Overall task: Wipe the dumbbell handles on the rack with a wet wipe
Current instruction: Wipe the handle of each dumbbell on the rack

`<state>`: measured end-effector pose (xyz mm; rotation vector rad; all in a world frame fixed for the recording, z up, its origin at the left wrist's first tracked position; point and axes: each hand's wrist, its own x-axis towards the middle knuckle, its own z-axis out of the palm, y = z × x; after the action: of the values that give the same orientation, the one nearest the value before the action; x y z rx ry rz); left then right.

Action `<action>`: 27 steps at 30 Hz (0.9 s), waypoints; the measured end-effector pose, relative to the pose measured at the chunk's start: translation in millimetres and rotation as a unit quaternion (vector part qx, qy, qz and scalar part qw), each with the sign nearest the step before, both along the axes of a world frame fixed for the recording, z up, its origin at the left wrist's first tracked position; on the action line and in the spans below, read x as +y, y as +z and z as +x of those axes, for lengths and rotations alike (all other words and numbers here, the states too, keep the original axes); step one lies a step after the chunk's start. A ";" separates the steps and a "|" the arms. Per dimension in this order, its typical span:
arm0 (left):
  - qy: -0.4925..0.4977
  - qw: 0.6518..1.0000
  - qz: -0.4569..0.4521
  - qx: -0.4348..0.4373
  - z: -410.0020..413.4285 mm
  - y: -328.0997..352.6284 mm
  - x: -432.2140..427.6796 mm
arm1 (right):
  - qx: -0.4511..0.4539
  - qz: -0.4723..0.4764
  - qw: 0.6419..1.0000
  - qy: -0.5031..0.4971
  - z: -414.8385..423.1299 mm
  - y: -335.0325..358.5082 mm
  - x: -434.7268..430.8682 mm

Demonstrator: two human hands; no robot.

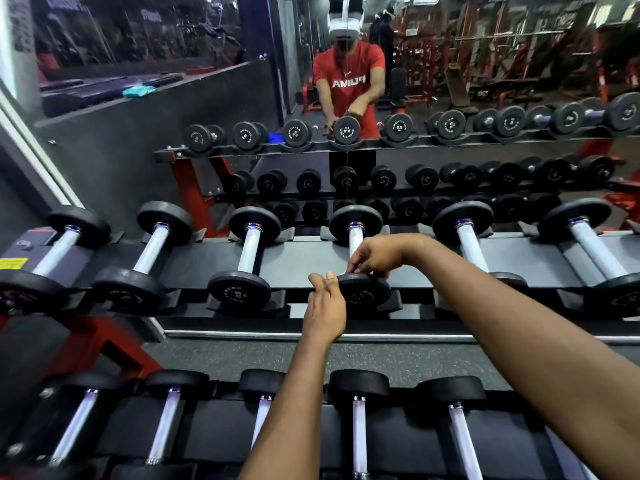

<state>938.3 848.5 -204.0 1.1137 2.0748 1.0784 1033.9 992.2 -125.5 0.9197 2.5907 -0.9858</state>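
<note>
At frame centre on the grey metal rack [301, 258], the pale steel handle [354, 239] of a black-plated dumbbell [365, 292] is pinched by the right hand [372, 258], its near end gripped by the left hand [325, 301]; the wet wipe is unseen, so finished handles cannot be told.

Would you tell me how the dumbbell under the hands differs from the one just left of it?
The held dumbbell has the right hand curled over its handle's near end and the left hand at its near plate; the left neighbour is untouched. The neighbour's handle shows in full, the held one's only partly. Both lie across the same shelf.
</note>
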 end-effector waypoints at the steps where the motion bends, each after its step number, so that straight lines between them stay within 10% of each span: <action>1: -0.001 1.000 0.000 0.002 -0.4 0.0 0.2 | 0.025 -0.047 0.998 -0.018 7.4 -1.7 1.0; 19: -0.009 1.000 -0.014 0.003 2.1 3.9 -2.1 | 0.137 -0.185 0.967 -0.111 58.4 -26.7 6.1; 27: -0.018 1.000 -0.005 0.012 3.7 4.6 -3.1 | 0.171 0.009 0.935 -0.310 58.0 -57.3 13.2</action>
<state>942.0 845.4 -199.4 1.1599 2.0684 1.0411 1091.9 1005.4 -182.8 1.7805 2.6173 -1.3762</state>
